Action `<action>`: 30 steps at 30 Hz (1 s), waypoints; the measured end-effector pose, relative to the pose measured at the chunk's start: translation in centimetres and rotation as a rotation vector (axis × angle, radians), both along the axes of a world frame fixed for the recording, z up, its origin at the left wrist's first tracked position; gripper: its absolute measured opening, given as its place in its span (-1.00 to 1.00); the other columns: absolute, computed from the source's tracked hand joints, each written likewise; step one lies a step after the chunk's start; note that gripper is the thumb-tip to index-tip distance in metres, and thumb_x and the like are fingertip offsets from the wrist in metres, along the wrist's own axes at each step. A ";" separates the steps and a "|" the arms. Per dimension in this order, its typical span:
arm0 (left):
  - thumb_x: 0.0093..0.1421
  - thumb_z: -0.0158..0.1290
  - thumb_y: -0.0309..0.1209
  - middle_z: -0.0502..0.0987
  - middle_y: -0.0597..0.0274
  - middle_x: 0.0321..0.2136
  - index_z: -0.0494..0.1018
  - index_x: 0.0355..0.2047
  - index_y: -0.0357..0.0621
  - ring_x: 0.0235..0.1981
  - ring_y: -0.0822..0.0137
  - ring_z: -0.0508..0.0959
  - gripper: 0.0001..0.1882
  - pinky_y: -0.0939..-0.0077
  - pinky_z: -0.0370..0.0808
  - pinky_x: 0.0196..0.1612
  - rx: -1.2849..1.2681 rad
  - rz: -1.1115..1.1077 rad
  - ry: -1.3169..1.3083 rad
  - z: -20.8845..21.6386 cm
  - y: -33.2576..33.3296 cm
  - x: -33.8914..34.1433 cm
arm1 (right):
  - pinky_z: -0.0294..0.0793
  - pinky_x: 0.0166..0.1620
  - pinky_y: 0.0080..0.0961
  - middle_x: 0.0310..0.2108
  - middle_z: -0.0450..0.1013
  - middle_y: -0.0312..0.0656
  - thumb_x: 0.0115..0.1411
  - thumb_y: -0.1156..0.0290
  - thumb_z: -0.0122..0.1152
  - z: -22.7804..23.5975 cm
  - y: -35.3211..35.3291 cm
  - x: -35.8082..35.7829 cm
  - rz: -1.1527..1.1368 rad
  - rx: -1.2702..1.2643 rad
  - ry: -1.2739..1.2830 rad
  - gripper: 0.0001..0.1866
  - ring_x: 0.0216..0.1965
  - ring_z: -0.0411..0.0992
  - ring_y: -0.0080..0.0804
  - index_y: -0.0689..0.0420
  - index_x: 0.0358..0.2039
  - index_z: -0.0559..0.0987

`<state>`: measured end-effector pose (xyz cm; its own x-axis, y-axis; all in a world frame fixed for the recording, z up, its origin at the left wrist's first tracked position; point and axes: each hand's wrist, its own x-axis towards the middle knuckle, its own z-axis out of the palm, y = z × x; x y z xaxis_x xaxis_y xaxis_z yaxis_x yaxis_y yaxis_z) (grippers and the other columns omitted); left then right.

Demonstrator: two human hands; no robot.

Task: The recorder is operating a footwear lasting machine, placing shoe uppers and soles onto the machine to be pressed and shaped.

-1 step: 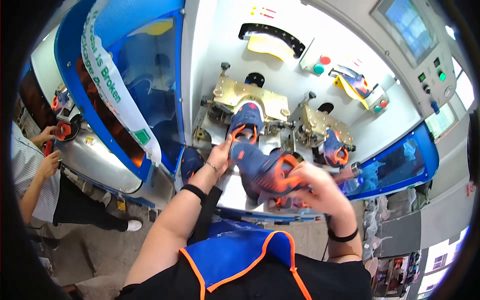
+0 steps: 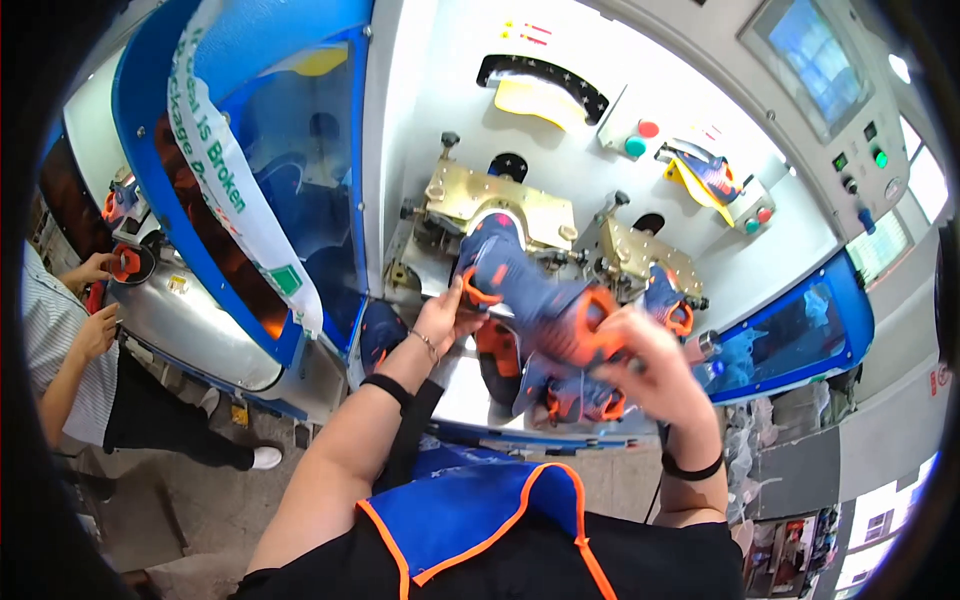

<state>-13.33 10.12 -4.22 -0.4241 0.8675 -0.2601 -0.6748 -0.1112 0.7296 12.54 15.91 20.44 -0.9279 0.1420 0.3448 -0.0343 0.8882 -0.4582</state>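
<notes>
One shoe (image 2: 538, 302) slants lengthwise, toe upper-left, collar in the right hand (image 2: 657, 365); what the left hand (image 2: 440, 318) holds is unclear.

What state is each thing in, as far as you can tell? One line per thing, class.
Held shoe upper: slanted, raised
Right hand: gripping its heel end, blurred
Left hand: near the left brass clamp, grip unclear
Right shoe upper: at the right brass clamp
Screen: lit
Green lamp: lit
</notes>
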 end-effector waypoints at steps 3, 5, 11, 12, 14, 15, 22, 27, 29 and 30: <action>0.28 -0.04 0.15 0.63 0.06 -0.31 0.44 -0.05 -0.23 -0.36 0.23 0.68 -0.38 0.43 0.65 -0.34 0.005 -0.035 -0.020 -0.4 0.1 -0.1 | 0.37 -0.38 -0.41 -0.29 0.43 -0.12 0.06 0.50 0.33 4.9 1.6 -3.5 -0.279 0.232 0.168 -0.68 -0.47 0.37 -0.22 0.11 -0.15 0.51; 0.27 -0.03 0.15 0.63 0.04 -0.28 0.43 -0.01 -0.25 -0.32 0.22 0.68 -0.35 0.42 0.65 -0.33 0.007 -0.063 -0.017 -0.4 -0.1 -0.4 | 0.40 -0.33 -0.33 -0.29 0.44 -0.09 0.11 0.38 0.33 5.7 5.1 -7.4 -0.401 0.358 0.241 -0.69 -0.43 0.41 -0.14 0.12 -0.14 0.49; 0.29 -0.05 0.14 0.63 0.11 -0.28 0.45 -0.04 -0.16 -0.28 0.24 0.67 -0.42 0.43 0.64 -0.30 -0.039 -0.053 -0.012 0.0 -0.4 -0.7 | 0.43 -0.13 -0.19 -0.28 0.45 0.06 0.12 0.14 0.34 3.7 18.5 -20.2 -0.383 0.442 0.365 -0.56 -0.20 0.44 0.03 0.19 -0.17 0.45; 0.28 -0.04 0.14 0.63 0.10 -0.28 0.46 -0.08 -0.17 -0.28 0.23 0.67 -0.42 0.44 0.64 -0.30 -0.036 -0.065 -0.004 0.4 0.2 -0.3 | 0.44 -0.09 -0.21 -0.22 0.46 0.05 0.10 0.14 0.36 3.4 20.4 -20.8 -0.460 0.465 0.420 -0.53 -0.18 0.44 0.03 0.17 -0.11 0.46; 0.27 -0.05 0.18 0.62 0.11 -0.26 0.46 -0.07 -0.17 -0.25 0.23 0.67 -0.39 0.46 0.63 -0.27 -0.015 -0.127 0.029 1.1 1.4 0.0 | 0.46 -0.06 -0.25 -0.11 0.45 0.04 0.07 0.12 0.39 2.6 23.9 -21.3 -0.469 0.410 0.625 -0.46 -0.15 0.45 0.01 0.13 -0.02 0.45; 0.27 -0.05 0.18 0.62 0.12 -0.26 0.46 -0.07 -0.17 -0.26 0.24 0.66 -0.39 0.46 0.64 -0.26 -0.019 -0.099 0.029 0.6 0.7 -0.5 | 0.42 0.03 -0.23 -0.03 0.41 0.08 0.08 0.11 0.38 2.9 20.8 -22.1 -0.529 0.402 0.588 -0.39 -0.05 0.42 0.02 0.16 0.06 0.41; 0.29 -0.08 0.16 0.62 0.12 -0.22 0.44 -0.01 -0.13 -0.23 0.24 0.66 -0.40 0.37 0.63 -0.23 0.032 -0.085 0.048 -0.3 -1.3 -0.9 | 0.19 0.25 -0.16 0.24 0.12 0.40 0.11 0.13 0.31 -4.2 17.2 -19.9 -1.012 0.341 0.657 -0.42 0.16 0.26 0.15 0.33 -0.03 0.42; 0.31 -0.10 0.16 0.63 0.17 -0.24 0.43 0.02 -0.09 -0.28 0.23 0.66 -0.41 0.36 0.64 -0.30 -0.021 -0.110 0.045 -0.7 -0.2 -0.8 | 0.23 0.27 -0.23 0.33 -0.12 0.47 0.09 0.17 0.34 -4.0 18.9 -14.5 -0.788 0.062 0.350 -0.64 0.22 0.23 0.24 0.14 -0.25 0.49; 0.33 -0.12 0.14 0.63 0.19 -0.27 0.45 0.00 -0.09 -0.36 0.23 0.67 -0.43 0.36 0.62 -0.38 -0.068 -0.062 0.050 -0.3 0.0 -0.4 | 0.20 0.29 -0.25 0.33 0.03 0.33 0.09 0.14 0.35 -3.7 19.9 -11.4 -0.659 0.032 0.364 -0.61 0.27 0.19 0.16 0.11 -0.19 0.50; 0.34 -0.15 0.15 0.63 0.20 -0.28 0.46 -0.01 -0.08 -0.36 0.25 0.67 -0.43 0.41 0.61 -0.41 -0.066 -0.026 0.065 -0.6 -0.1 -0.5 | 0.22 0.27 -0.23 0.25 0.21 0.25 0.08 0.10 0.33 -3.2 19.1 -9.4 -0.647 0.173 0.371 -0.57 0.20 0.27 0.11 0.09 -0.16 0.50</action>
<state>-13.79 10.05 -4.78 -0.4194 0.8602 -0.2902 -0.6280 -0.0440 0.7770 3.10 34.97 17.23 -0.4968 0.5333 0.6847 0.3928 0.8417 -0.3706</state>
